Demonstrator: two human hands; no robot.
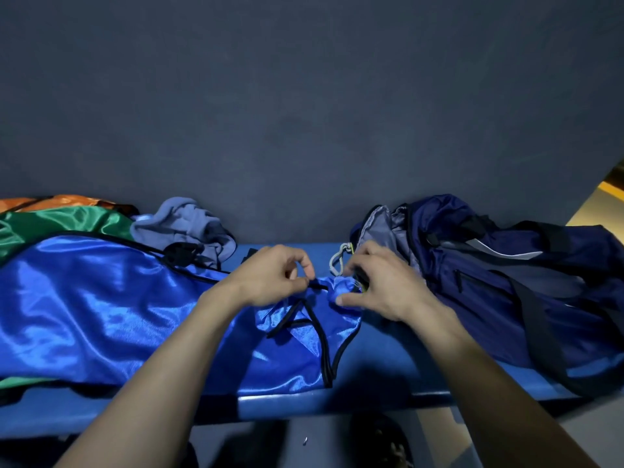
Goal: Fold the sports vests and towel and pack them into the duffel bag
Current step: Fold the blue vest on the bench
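Note:
A shiny blue sports vest with black trim lies spread along the blue bench. My left hand pinches its black-edged strap near the bench's back. My right hand grips a bunched bit of the same vest's blue fabric just to the right. A green vest and an orange vest lie under and behind the blue one at far left. A crumpled grey towel sits against the wall. The navy duffel bag lies open on the right, its grey lining showing.
The blue bench runs left to right against a dark wall. Its front edge is close to me, with floor below. The bag's black shoulder strap trails over the bench at right. A grey zip-pull cord hangs by my right hand.

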